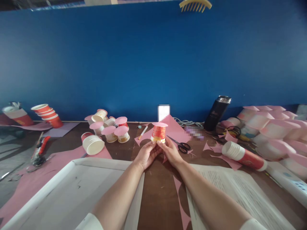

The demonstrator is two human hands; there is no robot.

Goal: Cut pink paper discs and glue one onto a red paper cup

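Observation:
A small red paper cup with a flat pink paper disc over its top is held upright at the middle of the view. My left hand grips its lower left side. From the right, my right hand holds the base, the fingertips of both hands meeting there. Black-handled scissors lie just right of my right hand, beside a pink paper sheet. A white and orange pen rests left of the cup.
Several disc-topped cups stand left, near stacked cups and a white tray. At right are a black bottle, a lying cup stack, a large pile of pink-topped cups and a printed sheet.

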